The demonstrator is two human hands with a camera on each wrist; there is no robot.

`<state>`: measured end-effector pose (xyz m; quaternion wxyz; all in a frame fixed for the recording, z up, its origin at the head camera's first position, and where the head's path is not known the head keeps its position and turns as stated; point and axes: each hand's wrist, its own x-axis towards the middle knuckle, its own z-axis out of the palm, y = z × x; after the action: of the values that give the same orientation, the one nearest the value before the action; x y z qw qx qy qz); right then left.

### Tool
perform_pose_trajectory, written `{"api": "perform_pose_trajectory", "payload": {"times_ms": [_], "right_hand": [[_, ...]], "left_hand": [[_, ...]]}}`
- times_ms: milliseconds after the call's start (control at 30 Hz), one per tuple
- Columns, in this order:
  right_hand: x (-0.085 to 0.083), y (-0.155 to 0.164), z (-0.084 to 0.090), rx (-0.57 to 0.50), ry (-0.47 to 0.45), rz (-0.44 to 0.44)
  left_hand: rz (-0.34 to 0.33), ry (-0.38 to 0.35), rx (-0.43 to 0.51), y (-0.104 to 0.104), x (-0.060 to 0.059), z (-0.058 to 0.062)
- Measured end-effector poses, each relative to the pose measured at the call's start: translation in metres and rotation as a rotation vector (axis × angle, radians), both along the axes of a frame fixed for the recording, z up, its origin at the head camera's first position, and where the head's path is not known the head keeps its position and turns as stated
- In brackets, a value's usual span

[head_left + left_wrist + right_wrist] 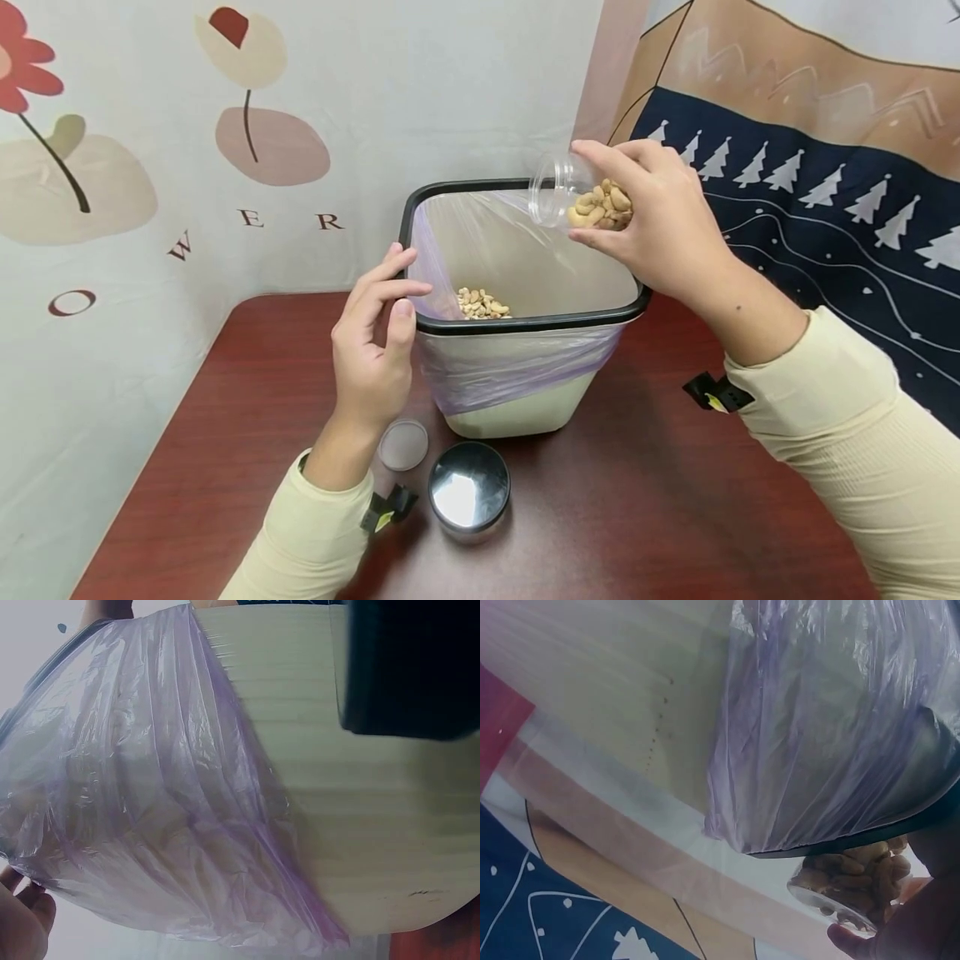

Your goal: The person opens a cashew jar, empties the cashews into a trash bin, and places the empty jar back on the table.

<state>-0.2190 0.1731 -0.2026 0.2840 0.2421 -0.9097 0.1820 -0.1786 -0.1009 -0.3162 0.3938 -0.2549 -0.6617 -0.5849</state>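
Observation:
My right hand (667, 212) grips a clear jar (553, 192) lying nearly on its side over the back right of a waste bin (510, 423). Pale cashew nuts (600, 207) fill the jar's base end; its mouth points left. In the right wrist view, the nuts (851, 877) show through the jar wall beside the bin's rim. A purple-tinted plastic bag (517, 375) lines the bin and folds over its outside. More nuts (482, 304) lie at the bottom inside. At the rim's left, my left hand (375, 333) rests with loosely bent fingers, holding nothing.
On the dark red table (247, 467), a small translucent disc (403, 445) lies in front of the bin. Beside it is a round, shiny black-topped object (470, 487). A printed cloth (360, 108) hangs close behind, with a dark blue tree-patterned one (825, 225) at right.

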Motion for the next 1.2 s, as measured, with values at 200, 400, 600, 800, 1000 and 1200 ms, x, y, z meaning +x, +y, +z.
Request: {"api": "perform_pose_trajectory", "payload": {"times_ms": [200, 400, 600, 800, 1000, 1200], "right_hand": [[-0.0027, -0.0018, -0.0001, 0.02, -0.016, -0.011], [-0.0027, -0.0005, -0.0023, 0.046, 0.02, -0.021], [-0.0014, 0.0001, -0.0024, 0.066, 0.045, -0.04], [-0.001, -0.0009, -0.0009, 0.086, 0.048, -0.038], [-0.0009, -0.002, -0.0012, 0.129, 0.055, -0.033], [-0.0019, -0.0036, -0.0033, 0.175, 0.045, -0.031]], "left_hand": [[-0.004, 0.007, -0.001, 0.0005, -0.0001, -0.0009], [-0.009, 0.012, -0.013, 0.0022, -0.0002, -0.0006], [0.014, 0.02, -0.04, 0.0027, -0.0003, 0.0021], [0.046, 0.048, -0.055, 0.0032, -0.0017, 0.0036], [0.062, 0.062, -0.059, 0.0034, -0.0025, 0.0012], [0.078, 0.057, -0.066, 0.0025, -0.0017, -0.0027]]}}
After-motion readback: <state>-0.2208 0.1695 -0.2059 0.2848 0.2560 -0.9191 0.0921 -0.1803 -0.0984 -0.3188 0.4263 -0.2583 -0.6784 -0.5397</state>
